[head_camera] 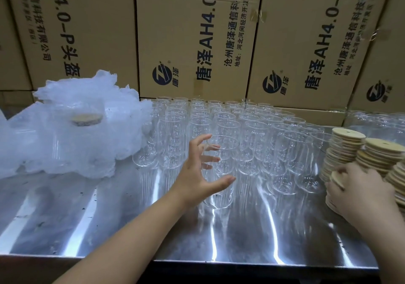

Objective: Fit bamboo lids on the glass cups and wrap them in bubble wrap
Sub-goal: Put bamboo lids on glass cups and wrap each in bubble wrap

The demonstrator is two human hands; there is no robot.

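The front glass cup [230,156] stands upright on the steel tabletop [87,218], its long axis vertical. It is the cup of the group nearest to the near edge, about the middle of the table. It lies directly to the right of the left hand [197,174]. This hand is released and widely spread, the thumb low and the fingers high, so the cup wall is just in the gap between them. I cannot tell if the skin already touches the glass. The left hand is clearly the nearer one, and I judge that the next move is only to close around the cup.

Behind it, the rows of glass cups [252,126] go up to the far edge. At the right edge the right hand [361,191] is curled and grips one bamboo lid [337,179], beside the stacks of bamboo lids [348,139]. At the left edge lies a heap of bubble wrap [83,152], and inside it a wrapped cup [87,119] shows a lid.

Behind the table stand cardboard boxes [197,43]. On them I read "唐泽", "AH4.0-P", "头盔", "沧州唐泽通信科技有限公司", and an address line starting "地址:河北河间经济开发区".
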